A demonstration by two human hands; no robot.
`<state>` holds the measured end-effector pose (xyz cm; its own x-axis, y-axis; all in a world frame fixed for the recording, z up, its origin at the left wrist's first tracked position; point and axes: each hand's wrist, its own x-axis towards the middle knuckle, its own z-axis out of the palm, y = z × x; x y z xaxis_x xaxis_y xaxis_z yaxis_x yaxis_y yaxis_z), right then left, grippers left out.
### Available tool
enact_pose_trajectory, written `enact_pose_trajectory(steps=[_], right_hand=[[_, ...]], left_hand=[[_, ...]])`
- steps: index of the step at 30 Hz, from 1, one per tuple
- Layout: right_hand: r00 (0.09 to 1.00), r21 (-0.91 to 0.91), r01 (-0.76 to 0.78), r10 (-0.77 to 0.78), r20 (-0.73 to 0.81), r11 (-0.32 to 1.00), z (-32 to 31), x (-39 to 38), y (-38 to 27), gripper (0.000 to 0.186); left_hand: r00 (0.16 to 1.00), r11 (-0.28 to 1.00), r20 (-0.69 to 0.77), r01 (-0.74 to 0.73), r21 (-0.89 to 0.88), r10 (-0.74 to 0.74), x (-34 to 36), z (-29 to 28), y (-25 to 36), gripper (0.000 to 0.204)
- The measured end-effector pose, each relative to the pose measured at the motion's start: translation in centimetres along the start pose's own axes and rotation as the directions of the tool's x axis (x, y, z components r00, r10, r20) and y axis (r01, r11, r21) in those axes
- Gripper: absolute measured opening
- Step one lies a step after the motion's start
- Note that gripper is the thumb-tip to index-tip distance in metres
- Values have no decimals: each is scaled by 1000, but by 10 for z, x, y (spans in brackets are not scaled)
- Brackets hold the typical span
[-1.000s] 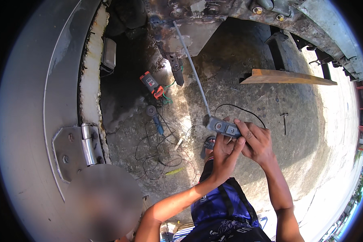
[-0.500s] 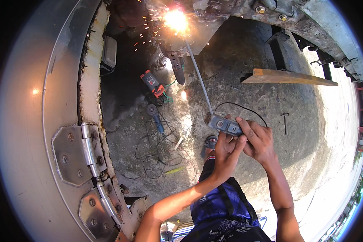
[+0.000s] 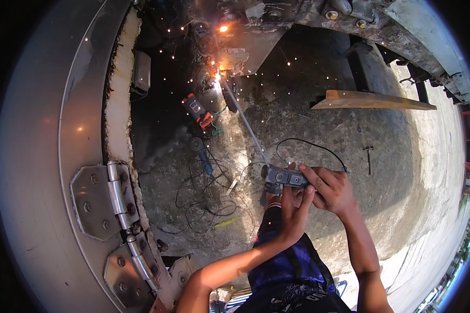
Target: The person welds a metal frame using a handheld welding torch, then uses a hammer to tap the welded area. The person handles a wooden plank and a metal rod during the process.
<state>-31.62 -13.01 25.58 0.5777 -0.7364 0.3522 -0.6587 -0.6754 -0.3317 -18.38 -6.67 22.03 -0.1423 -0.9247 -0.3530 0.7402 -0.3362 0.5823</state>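
Both hands are closed on a grey welding electrode holder [image 3: 287, 177] in front of my body. My right hand [image 3: 333, 189] grips its rear end, thumb and fingers around the handle. Beneath it my left hand [image 3: 295, 211] steadies the holder; some of its fingers are hidden. A long, thin welding rod [image 3: 244, 121] slants from the holder up and left. Its far tip is at a bright spark on the lower edge of a worn metal plate [image 3: 237, 55]. An orange glowing spot shows higher on that plate, and sparks scatter around. A black cable trails behind the holder.
Left stands a large metal panel [image 3: 39, 156] with hinges [image 3: 119, 195]. On the concrete lie an orange-and-grey device [image 3: 196, 109], a blue angle grinder [image 3: 201, 155], tangled cables [image 3: 193, 195] and a hammer [image 3: 369, 159]. A rusty steel beam [image 3: 373, 100] spans the right side.
The holder has moved slightly left and toward me, and the rod tip has dropped from the upper plate to its lower edge. The large bright arc has shrunk, with sparks more widely scattered.
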Motion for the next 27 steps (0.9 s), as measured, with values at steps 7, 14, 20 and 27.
enact_pose_trajectory(steps=[7,14,20,27], right_hand=[[999,-32,-33,34,33,999,0,-16,-3,63],[994,-47,-51,46,-102,998,-5,-2,-4,60],[990,-22,-64,60,-131,998,-7,1,-8,61],[989,-88,-44,31,-142,995,-6,-4,-6,62]], left_hand=[[999,999,-24,-27,24,28,-9,-1,-18,63],[994,992,73,-87,94,81,2,9,4,63],[989,973,122,-105,206,81,3,9,17,59],[988,978,115,-119,173,100,2,10,12,59]])
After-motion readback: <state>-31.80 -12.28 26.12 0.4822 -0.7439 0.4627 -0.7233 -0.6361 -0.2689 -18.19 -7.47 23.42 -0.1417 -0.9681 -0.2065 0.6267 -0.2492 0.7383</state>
